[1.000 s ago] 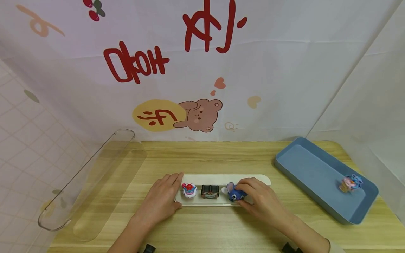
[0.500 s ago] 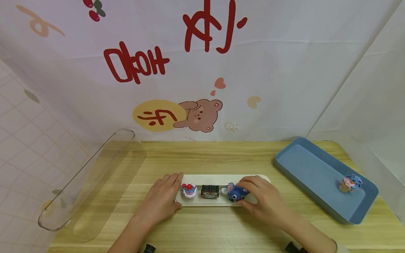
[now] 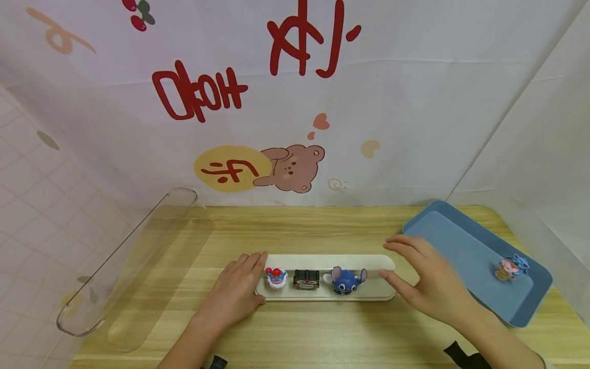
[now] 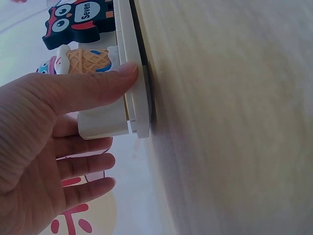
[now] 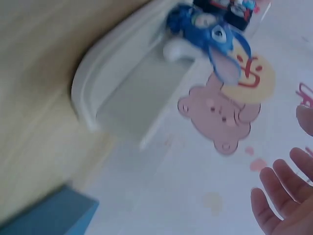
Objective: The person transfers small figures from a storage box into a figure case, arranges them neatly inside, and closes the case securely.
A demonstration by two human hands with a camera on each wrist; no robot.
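Observation:
My left hand (image 3: 235, 292) grips the left end of a long white stand (image 3: 375, 292), thumb on its front edge and fingers behind it, as the left wrist view shows. Three small figurines stand in a row on it: an ice cream cone figurine (image 3: 276, 278), a dark owl figurine (image 4: 80, 22) in the middle, and a blue big-eared figurine (image 3: 346, 282) to the right. Just off the stand's right end, my right hand (image 3: 428, 279) is in the air, fingers and thumb spread, holding nothing. The blue figurine (image 5: 208, 32) sits apart from it.
A blue tray (image 3: 442, 246) lies at an angle on the right, with another ice cream cone figurine (image 3: 511, 267) inside. On the left stands a long transparent cover (image 3: 161, 256). A printed white cloth (image 3: 405, 102) hangs behind the wooden table (image 3: 304, 333).
My right hand has let go of the blue figurine and moved right, its fingers spreading. That figurine stays on the stand. My left hand has not moved.

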